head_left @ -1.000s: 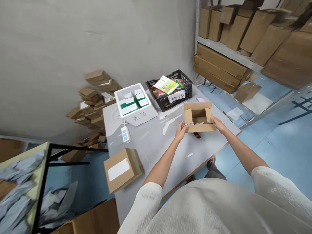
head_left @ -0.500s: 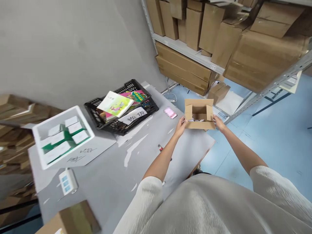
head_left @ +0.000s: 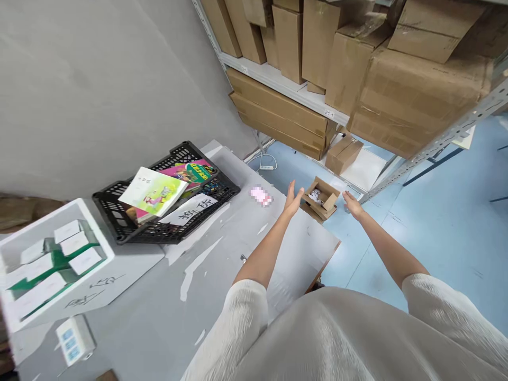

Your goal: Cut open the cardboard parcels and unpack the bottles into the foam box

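An open cardboard box (head_left: 330, 202) with its flaps up sits low beyond the table's far corner, some white crumpled stuff inside it. More brown cardboard shows beneath it. To its left, my left hand (head_left: 293, 200) is held in the air with fingers stretched out, holding nothing. On the other side my right hand (head_left: 351, 203) is raised too, its fingers extended and clear of the box. A phone with a blurred screen (head_left: 261, 196) lies on the grey table (head_left: 222, 296), left of my left hand.
A black crate (head_left: 119, 233) with books and a white foam box (head_left: 130, 270) holding small cartons stand on the table. A white power strip (head_left: 73, 341) lies in front. Shelves (head_left: 286, 90) with cardboard boxes rise behind. Another power strip (head_left: 266, 167) lies on the floor.
Both hands have let go of the small cardboard box, which now rests lower down beyond the table corner. The hands have spread apart. The view has shifted to the right.
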`<state>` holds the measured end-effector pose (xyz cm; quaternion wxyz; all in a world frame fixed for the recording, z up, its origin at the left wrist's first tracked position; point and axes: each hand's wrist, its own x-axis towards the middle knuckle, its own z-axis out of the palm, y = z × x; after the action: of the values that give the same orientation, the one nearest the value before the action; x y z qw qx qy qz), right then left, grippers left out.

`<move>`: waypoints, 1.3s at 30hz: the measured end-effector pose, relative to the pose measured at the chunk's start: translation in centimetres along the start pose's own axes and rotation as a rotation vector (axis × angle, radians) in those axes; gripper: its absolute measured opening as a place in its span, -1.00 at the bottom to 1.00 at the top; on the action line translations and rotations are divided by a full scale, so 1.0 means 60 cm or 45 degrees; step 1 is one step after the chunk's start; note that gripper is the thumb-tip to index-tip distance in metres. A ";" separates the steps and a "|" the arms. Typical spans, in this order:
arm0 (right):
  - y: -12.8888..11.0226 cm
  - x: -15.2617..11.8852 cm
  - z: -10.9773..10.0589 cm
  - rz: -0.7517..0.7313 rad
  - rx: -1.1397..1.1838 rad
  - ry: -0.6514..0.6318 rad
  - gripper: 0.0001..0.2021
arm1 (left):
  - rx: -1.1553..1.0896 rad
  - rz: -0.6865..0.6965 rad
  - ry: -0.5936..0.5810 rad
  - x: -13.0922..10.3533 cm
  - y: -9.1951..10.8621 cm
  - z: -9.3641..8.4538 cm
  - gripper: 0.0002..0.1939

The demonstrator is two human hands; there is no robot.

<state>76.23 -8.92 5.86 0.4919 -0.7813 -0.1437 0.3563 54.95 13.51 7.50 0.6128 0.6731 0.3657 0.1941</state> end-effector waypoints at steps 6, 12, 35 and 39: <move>-0.029 -0.011 0.050 0.144 0.065 -0.112 -0.43 | 0.065 -0.050 0.003 -0.056 -0.005 -0.036 -0.21; -0.048 -0.036 0.142 0.092 -0.027 -0.308 -0.57 | 0.050 -0.051 0.133 -0.131 -0.029 -0.103 -0.26; -0.025 -0.532 0.666 -0.191 -0.284 -0.993 -0.61 | -0.068 -0.172 0.833 -0.811 -0.214 -0.500 -0.46; -0.012 -0.616 0.739 -0.208 -0.363 -1.140 -0.60 | -0.072 -0.201 0.966 -0.908 -0.243 -0.552 -0.50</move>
<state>19.30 -0.33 10.23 0.2960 -0.5967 -0.4501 0.5948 -8.09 -3.93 9.32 0.4652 0.5061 0.6117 0.3915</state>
